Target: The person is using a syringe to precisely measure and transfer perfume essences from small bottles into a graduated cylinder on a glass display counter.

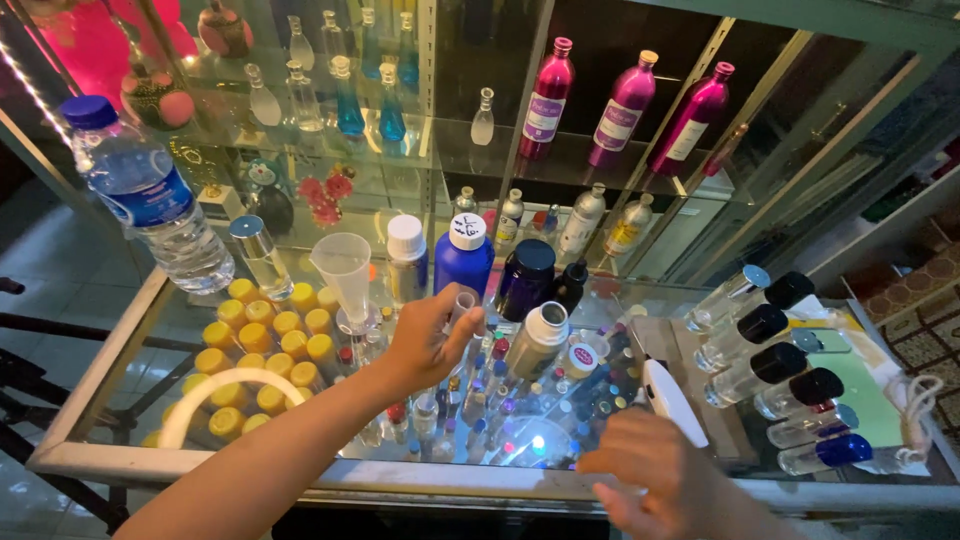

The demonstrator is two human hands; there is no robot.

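My left hand (428,338) reaches over the glass counter (120,340) and pinches a small clear glass vial (464,303) between thumb and fingers. Just beyond it stand a blue bottle with a white cap (463,255), a silver bottle with a white cap (406,258), a dark purple bottle (526,278) and a clear plastic funnel (345,270). My right hand (655,475) rests low on the counter's near edge, fingers curled, beside a white flat object (672,398); whether it grips anything is unclear.
Yellow-capped vials (265,345) cluster at the left, with a water bottle (150,195) behind. Several clear roll-on bottles with black and blue caps (770,370) lie at the right. Three magenta bottles (625,110) stand on the shelf behind. Many tiny vials fill the case below.
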